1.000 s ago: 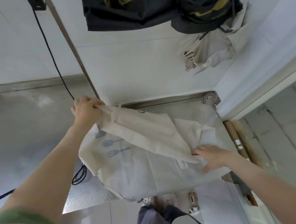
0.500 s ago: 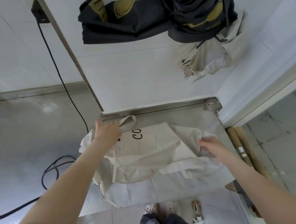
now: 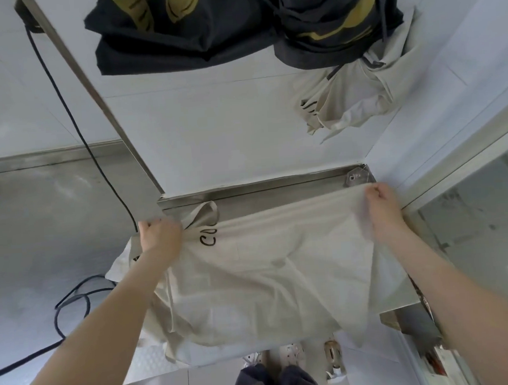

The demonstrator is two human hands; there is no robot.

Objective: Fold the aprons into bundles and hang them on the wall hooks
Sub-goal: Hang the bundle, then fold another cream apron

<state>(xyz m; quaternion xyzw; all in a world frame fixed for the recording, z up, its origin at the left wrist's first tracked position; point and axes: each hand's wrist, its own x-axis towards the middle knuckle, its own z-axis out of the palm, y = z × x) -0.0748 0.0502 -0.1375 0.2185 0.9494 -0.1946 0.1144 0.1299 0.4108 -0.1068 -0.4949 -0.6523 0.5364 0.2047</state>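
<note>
Now, from the left: the left hand (image 3: 159, 238) has stayed at the near-left corner of the cream apron (image 3: 268, 281), fingers curled tight round the cloth just beside the neck strap (image 3: 206, 213). The apron lies across the steel table (image 3: 276, 187), its front edge hanging over toward the person. Half a second ago its right part was still a crumpled heap; the top edge now runs in one taut line between the hands. The right hand (image 3: 378, 201) made that change: it has moved out to the far right corner and pinches the edge there in a closed fist. So the cloth looks spread and ready for a first fold. Above, dark aprons (image 3: 191, 37) and a cream bundle (image 3: 357, 98) already hang on the wall.
</note>
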